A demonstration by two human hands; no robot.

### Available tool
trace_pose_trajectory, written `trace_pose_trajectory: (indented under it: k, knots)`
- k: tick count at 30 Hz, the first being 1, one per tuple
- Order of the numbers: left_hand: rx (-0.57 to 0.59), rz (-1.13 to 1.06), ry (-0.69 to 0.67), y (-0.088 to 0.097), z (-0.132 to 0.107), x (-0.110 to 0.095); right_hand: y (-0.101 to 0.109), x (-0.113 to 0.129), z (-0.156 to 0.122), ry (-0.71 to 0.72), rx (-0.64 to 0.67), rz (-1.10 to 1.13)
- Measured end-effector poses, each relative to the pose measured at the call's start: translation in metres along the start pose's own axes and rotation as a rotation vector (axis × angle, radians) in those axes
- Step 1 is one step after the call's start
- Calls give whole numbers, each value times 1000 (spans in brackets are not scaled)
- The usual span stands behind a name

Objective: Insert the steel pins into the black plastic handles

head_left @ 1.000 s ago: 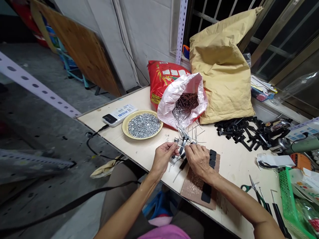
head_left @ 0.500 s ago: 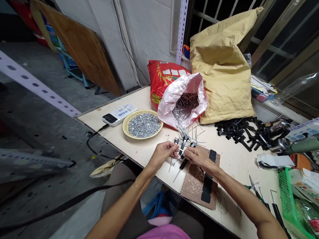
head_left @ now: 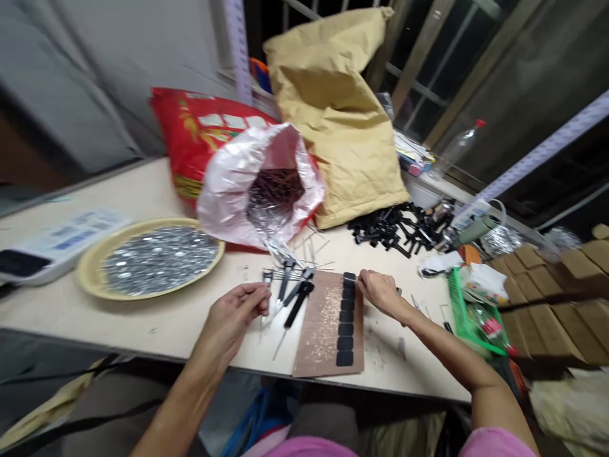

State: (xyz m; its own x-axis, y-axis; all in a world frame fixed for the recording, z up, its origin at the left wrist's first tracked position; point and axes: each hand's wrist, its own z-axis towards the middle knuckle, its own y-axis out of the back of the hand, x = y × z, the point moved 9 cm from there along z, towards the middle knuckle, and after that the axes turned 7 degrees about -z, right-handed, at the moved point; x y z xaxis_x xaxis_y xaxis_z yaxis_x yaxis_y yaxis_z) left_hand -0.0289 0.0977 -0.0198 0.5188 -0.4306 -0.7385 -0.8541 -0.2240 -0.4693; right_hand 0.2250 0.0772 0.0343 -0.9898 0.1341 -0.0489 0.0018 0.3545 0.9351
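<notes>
My left hand [head_left: 235, 317] has thumb and fingers pinched together beside a small pile of metal rods with black plastic heads [head_left: 288, 279]. What lies between those fingertips is too blurred to name. My right hand [head_left: 382, 293] is closed at the upper end of a column of black rounded-square pads [head_left: 346, 327], its fingertips by the topmost one; whether it grips a pad I cannot make out. The pads lie along the right side of a brown board [head_left: 316, 362] speckled with pale flecks.
A yellow plate [head_left: 88, 276] of small metal pieces stands at left, near a phone [head_left: 21, 263]. Behind are an open red bag [head_left: 178, 146] of metal rods and a tan paper sack [head_left: 342, 146]. Black plastic parts [head_left: 387, 228] and a green basket [head_left: 459, 311] sit at right.
My hands were together over the rods and have separated; the right one moved to the top of the black pads. The view has swung right and closer, with some blur.
</notes>
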Motion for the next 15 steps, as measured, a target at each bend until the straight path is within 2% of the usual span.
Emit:
trace_pose_trajectory:
  k: [2, 4, 7, 9, 11, 15]
  knots:
    - [33, 62, 15, -12, -7, 9, -6, -34, -10, -90, 91, -107]
    - [97, 115, 32, -29, -16, 18, -8, -54, -18, -113, 122, -77]
    - [167, 160, 36, -50, -29, 28, -3, -67, -26, -89, 53, -15]
    - [189, 180, 28, -57, -34, 30, -2, -71, -30, -67, -21, 35]
    - [194, 199, 14, -58, -36, 30, -2, -79, -32, -52, -167, 237]
    - [189, 261, 0, -54, -38, 32, -7, -112, -45, -20, -649, 974]
